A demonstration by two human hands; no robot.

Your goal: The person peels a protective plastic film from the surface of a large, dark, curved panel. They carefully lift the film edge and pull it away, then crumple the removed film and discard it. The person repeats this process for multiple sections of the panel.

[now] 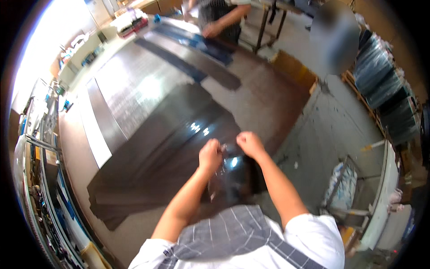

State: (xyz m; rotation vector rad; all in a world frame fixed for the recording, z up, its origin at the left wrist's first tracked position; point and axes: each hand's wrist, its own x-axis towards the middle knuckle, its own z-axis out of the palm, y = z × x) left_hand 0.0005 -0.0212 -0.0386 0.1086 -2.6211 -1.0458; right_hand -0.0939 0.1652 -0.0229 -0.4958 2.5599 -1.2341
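A large dark brown sheet with an irregular outline, which looks like a leather hide (156, 148), lies spread across the work table (264, 98). Its near part is lifted at the table's near edge, and a glossy fold catches the light between my two hands. My left hand (210, 154) is closed on this sheet, fingers curled in. A short way to the right, my right hand (251, 144) also grips its edge in a closed pinch. Both forearms reach forward from the lower edge. My fingertips are partly hidden by the backs of my hands.
Long dark strips (170, 58) and a white strip (96, 134) lie on the table. Across it stands another person (219, 22), one hand near the strips. A cardboard box (293, 71) sits by the table's right side; plastic-wrapped rolls (376, 62) are stacked beyond. Shelving (42, 179) lines the left.
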